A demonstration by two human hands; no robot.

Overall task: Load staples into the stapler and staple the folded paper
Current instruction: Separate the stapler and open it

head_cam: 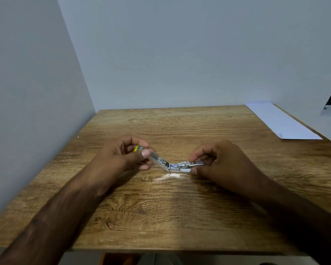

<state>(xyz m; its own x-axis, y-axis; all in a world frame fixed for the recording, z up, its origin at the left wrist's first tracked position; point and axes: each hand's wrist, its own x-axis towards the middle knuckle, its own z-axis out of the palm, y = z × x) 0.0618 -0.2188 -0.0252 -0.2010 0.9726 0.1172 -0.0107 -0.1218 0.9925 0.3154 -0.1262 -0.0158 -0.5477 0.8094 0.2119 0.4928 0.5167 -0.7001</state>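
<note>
A small metal stapler [169,165] is swung wide open just above the middle of the wooden table [170,217]. My left hand [120,157] grips its raised top arm, where a bit of yellow shows between the fingers. My right hand [218,161] pinches the base and magazine end, with a thin strip of staples [197,163] at my fingertips along the channel. The hinge sits low between both hands. A folded white paper [281,121] lies at the table's far right corner, away from both hands.
The table stands in a corner, with pale walls at the left and at the back. A bright glare spot lies on the wood just below the stapler. A dark opening shows at the far right edge.
</note>
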